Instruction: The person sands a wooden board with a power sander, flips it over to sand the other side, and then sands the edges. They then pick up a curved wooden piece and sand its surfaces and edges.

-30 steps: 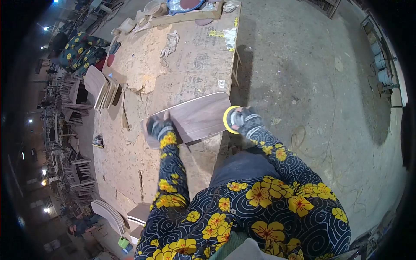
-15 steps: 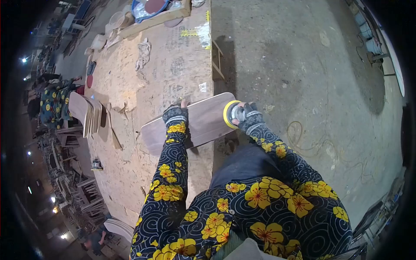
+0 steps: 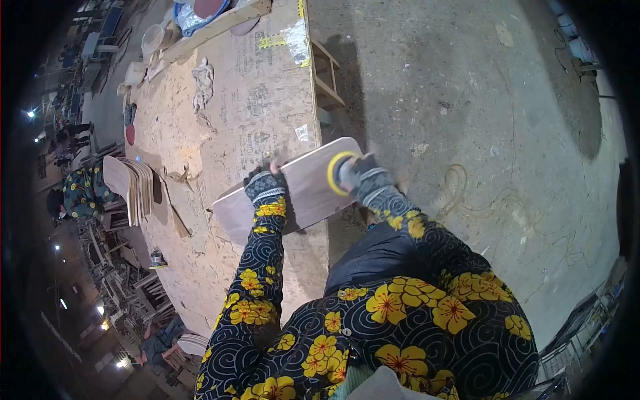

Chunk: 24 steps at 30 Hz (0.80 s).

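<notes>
A curved wooden board with rounded corners lies at a slant on the table, its right end jutting past the table edge. My left hand, in a dark fingerless glove, grips the board near its left part, with the fingers at the far edge. In my right hand, gloved the same way and slightly blurred, is a round sander with a yellow-rimmed pad. The pad rests on the board's right end.
The plywood table carries a stack of curved boards, a crumpled cloth, another small sander and a blue basin at the far end. A hose lies on the floor. Another person is across the table.
My right hand has brought the sander leftward, farther onto the board. My left hand stays on the board. The whole view has shifted a little.
</notes>
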### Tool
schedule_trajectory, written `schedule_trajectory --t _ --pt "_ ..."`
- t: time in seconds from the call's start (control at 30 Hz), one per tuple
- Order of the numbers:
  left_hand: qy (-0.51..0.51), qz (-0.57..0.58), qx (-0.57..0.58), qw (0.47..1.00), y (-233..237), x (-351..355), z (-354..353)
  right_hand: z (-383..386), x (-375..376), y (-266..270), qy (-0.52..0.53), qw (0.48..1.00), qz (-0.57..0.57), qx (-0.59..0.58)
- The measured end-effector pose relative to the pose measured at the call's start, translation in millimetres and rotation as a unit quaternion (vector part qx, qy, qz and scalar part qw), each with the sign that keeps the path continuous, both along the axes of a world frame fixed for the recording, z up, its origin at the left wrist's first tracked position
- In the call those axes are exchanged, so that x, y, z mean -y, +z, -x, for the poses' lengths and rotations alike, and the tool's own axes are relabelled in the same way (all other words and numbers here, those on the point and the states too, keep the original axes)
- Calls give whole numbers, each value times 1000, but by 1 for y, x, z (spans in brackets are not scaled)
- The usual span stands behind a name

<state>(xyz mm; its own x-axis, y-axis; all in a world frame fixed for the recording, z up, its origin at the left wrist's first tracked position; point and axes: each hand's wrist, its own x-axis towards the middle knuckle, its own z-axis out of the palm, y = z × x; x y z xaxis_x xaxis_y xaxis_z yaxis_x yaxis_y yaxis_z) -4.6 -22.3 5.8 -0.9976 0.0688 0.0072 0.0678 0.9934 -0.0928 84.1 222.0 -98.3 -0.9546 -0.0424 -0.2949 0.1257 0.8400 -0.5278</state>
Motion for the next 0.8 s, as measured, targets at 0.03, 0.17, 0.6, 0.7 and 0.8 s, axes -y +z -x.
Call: schedule_trajectory --t 0.03,0.17,0.6,0.7,0.8 --pt "-34 4 -13 999 -4 -2 -1 3 2 17 18 1000 6 13" --pt "-61 -30 31 997 -11 4 0 41 -24 20 -161 984 50 59" --pt "-32 -59 50 996 -2 -2 6 61 -40 58 -226 967 54 107" --pt "-44 -47 28 998 -6 1 1 65 -30 23 -113 993 8 41" --pt "-22 -44 63 997 -4 0 0 66 -24 43 -88 996 27 18"
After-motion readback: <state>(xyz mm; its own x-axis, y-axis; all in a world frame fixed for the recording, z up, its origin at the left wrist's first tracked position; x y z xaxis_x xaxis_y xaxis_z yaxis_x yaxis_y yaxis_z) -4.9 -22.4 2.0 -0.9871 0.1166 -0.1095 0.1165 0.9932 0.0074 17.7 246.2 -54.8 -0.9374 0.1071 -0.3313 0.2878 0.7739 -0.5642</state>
